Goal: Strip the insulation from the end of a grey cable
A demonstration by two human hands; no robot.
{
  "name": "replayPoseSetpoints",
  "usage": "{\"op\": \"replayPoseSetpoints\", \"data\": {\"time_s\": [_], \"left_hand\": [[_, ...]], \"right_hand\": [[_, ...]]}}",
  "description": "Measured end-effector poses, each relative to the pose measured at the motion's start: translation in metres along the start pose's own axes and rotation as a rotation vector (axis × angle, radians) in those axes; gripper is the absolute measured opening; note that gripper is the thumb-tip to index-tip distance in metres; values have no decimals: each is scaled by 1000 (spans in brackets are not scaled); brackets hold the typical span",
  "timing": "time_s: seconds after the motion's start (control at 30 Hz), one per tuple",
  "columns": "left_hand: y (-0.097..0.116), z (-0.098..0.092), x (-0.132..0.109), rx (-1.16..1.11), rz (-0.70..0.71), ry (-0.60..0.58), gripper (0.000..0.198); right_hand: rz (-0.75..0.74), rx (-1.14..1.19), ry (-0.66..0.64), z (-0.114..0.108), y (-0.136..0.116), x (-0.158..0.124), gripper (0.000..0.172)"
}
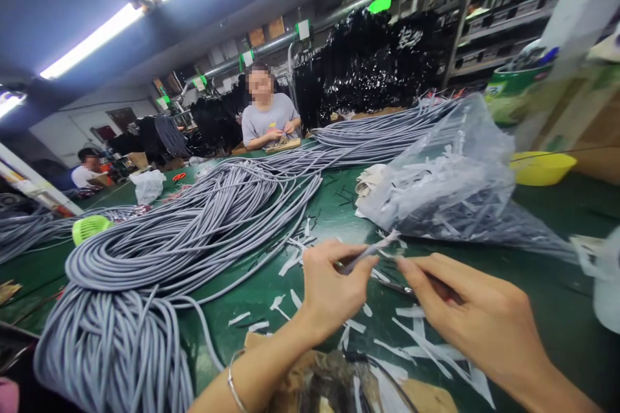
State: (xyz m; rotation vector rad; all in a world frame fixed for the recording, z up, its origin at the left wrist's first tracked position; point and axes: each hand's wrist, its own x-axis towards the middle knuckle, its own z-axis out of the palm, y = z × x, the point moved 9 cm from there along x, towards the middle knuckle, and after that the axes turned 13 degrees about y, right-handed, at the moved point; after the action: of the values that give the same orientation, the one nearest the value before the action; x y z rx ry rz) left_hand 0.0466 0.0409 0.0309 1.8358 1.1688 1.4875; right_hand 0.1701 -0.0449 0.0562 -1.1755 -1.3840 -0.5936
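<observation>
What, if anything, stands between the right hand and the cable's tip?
Nothing visible blocks it: the right hand has its fingertips close to the tip of the cable the left hand holds. The bag lies beyond.

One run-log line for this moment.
left hand: pinching grey cable near its frayed end | right hand: close to that end, grip unclear | green table: white scraps, cable bundle, plastic bag

your slim grey cable (357, 261), pinched in your left hand (334, 287), at five o'clock from the centre of view, tilted with its tip toward two o'clock, the sheath ending short of a pale, frayed-looking end (388, 239), fine detail blurred
</observation>
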Motion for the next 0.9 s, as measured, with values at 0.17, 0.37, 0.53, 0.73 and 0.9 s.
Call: {"op": "replayPoseSetpoints", "data": {"time_s": [0.17,0.37,0.53,0.73,0.9], "left_hand": [[10,0,-3,-7,95,7,11],[13,-2,-4,21,158,40,11],[17,-3,-5,31,212,54,11],[24,0,-11,1,244,21,11],[18,3,-8,68,233,-4,13]], "right_hand": [[-79,-8,12,-1,-8,-2,38],[-61,11,-8,1,-3,-3,36],[160,122,-79,8,14,-6,41],[776,503,-324,43,45,-33,58],[472,414,-193,21,24,-19,41]]}}
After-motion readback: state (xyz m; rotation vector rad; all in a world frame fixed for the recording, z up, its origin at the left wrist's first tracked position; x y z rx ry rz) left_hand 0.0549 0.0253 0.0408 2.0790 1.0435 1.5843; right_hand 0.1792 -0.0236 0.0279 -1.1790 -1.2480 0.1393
